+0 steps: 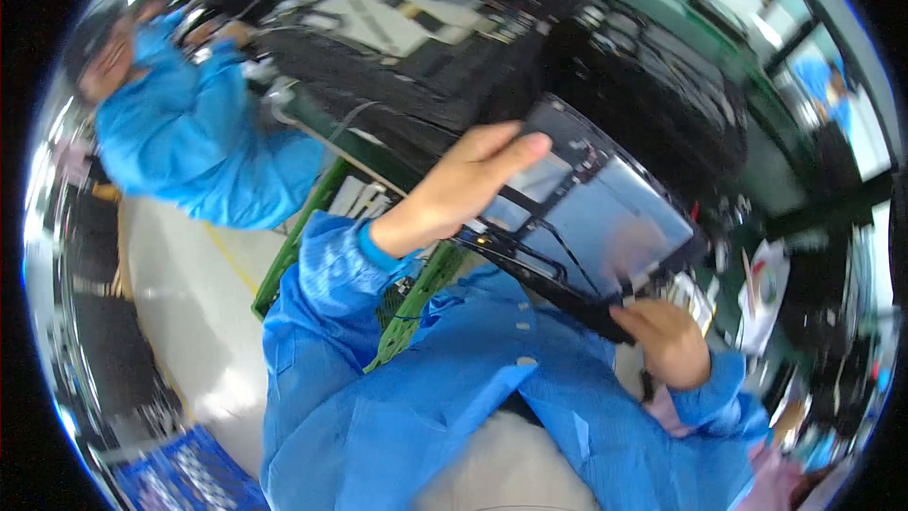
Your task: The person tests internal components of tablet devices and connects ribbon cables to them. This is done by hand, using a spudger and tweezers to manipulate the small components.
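Observation:
Between my two hands is a flat, black-framed electronic panel (619, 218), tilted in front of my chest. Shiny grey-blue plates, dark cables and small circuit parts show on its upturned face; it looks like an opened tablet or laptop, but its exact kind is unclear. My left hand (463, 180) is closed around the upper left side, thumb lying over the face. At the lower right edge, my right hand (670, 339) grips the near corner with its fingers partly hidden. Both arms wear blue sleeves.
A green plastic crate (274, 281) with flat parts stands to the left. Beyond the panel, a bench covered with black material (397, 76) carries more flat parts. A person in blue (189, 142) works at the upper left. Papers (764, 293) lie at right; a blue crate (189, 473) sits lower left.

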The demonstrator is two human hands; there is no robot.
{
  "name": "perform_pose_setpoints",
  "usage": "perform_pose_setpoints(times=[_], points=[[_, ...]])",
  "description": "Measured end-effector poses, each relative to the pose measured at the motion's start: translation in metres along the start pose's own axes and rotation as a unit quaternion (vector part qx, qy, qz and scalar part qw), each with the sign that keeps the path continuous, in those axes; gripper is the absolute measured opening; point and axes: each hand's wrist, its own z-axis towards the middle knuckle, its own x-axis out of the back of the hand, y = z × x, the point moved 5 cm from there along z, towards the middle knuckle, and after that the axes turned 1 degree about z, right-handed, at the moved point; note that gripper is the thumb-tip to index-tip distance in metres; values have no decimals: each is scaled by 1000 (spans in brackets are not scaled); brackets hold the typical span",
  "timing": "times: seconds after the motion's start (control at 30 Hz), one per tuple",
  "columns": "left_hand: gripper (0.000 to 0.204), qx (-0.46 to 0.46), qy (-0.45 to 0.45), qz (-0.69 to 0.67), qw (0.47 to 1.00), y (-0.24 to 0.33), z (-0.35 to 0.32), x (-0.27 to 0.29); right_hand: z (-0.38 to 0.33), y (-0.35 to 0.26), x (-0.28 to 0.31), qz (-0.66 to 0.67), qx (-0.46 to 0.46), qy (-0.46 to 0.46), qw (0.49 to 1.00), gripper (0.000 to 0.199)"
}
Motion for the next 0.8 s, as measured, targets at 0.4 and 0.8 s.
perform_pose_setpoints(times=[0.4,0.8], points=[[24,-371,-90,113,917,28,-26,-4,-37,14,-32,898,-259,230,271,78],[41,-594,-227,484,601,-7,-41,-20,-99,41,-71,689,-414,370,466,40]])
